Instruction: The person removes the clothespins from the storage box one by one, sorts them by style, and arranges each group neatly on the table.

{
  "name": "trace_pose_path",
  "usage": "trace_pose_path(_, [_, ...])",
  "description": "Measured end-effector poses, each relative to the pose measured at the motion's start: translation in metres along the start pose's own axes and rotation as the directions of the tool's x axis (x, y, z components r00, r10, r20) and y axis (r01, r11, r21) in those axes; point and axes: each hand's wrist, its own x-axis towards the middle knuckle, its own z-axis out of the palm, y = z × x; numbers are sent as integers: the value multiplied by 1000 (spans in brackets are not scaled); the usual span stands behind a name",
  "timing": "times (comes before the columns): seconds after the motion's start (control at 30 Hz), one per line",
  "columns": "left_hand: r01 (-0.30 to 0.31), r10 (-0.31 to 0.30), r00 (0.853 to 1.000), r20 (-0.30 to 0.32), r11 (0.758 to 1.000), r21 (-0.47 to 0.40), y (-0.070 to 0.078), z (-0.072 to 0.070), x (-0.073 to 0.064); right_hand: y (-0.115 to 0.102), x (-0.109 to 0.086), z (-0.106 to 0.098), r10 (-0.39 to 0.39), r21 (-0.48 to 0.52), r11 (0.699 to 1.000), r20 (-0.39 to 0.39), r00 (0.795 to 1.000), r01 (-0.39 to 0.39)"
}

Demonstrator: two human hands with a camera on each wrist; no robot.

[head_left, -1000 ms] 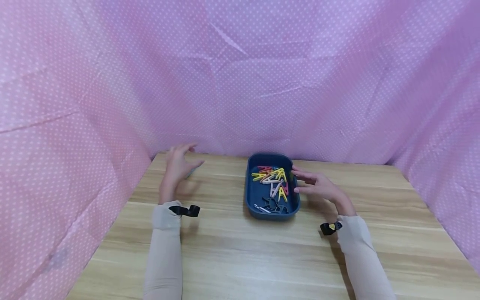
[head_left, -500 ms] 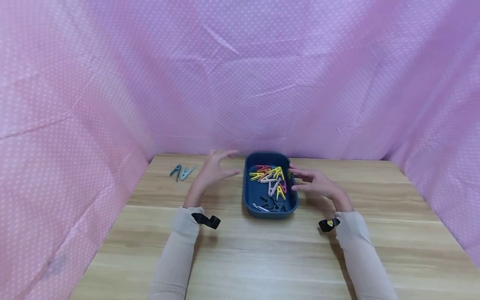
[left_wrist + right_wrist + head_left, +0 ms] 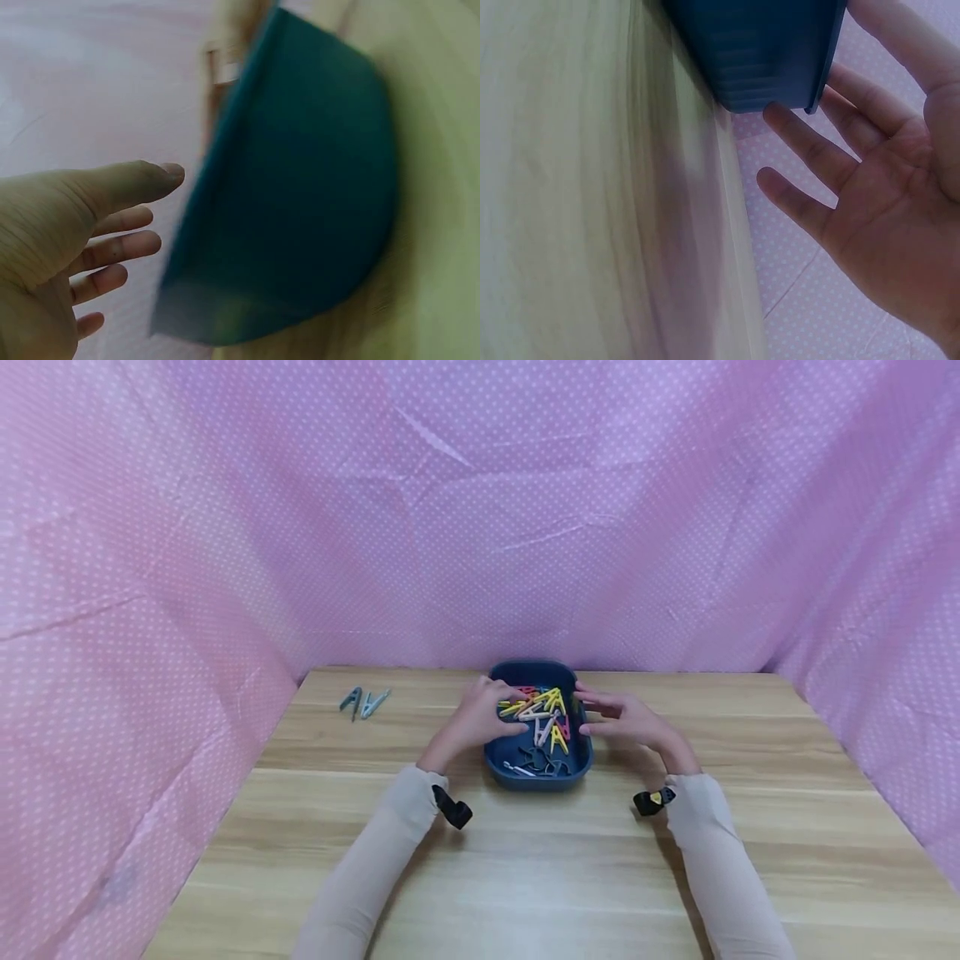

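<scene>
A dark blue bin (image 3: 536, 783) holds several clothespins, among them a yellow clothespin (image 3: 558, 742) and a pale pink clothespin (image 3: 543, 731). Dark clips (image 3: 546, 763) lie at its near end. My left hand (image 3: 480, 714) reaches over the bin's left rim, thumb and fingers spread and holding nothing. Seen from the left wrist, the thumb (image 3: 139, 184) hovers just outside the bin wall (image 3: 300, 172). My right hand (image 3: 626, 724) rests its extended fingertips at the right rim. The right wrist view shows that palm (image 3: 900, 217) open beside the bin's side.
At the back left of the wooden table (image 3: 517, 877) lie a dark teal clothespin (image 3: 352, 700) and a light blue clothespin (image 3: 373, 703) side by side. A pink dotted cloth (image 3: 480, 527) hangs behind and along both sides of the table.
My left hand has moved right from the back-left corner to the bin, uncovering the two bluish clothespins there. My right hand stays at the bin's right side.
</scene>
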Motion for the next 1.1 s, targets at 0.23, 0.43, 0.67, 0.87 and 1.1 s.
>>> trace_pose_path(0.23, [-31,20,997,75,988,149,17,24,15,1,2,-1,-40,67,997,14,999,39])
trace_pose_path(0.43, [19,-38,994,98,982,190,22,38,21,0,0,0,-18,54,998,12,1000,18])
trace_pose_path(0.67, [52,-80,988,130,978,204,22,49,21,0,-2,1,-24,54,998,12,1000,24])
trace_pose_path(0.87, [61,-92,987,128,971,230,23,52,21,0,-1,1,-36,59,998,19,999,35])
trace_pose_path(1.1, [72,-106,987,117,962,264,23,55,24,0,-3,2,-46,61,997,17,999,45])
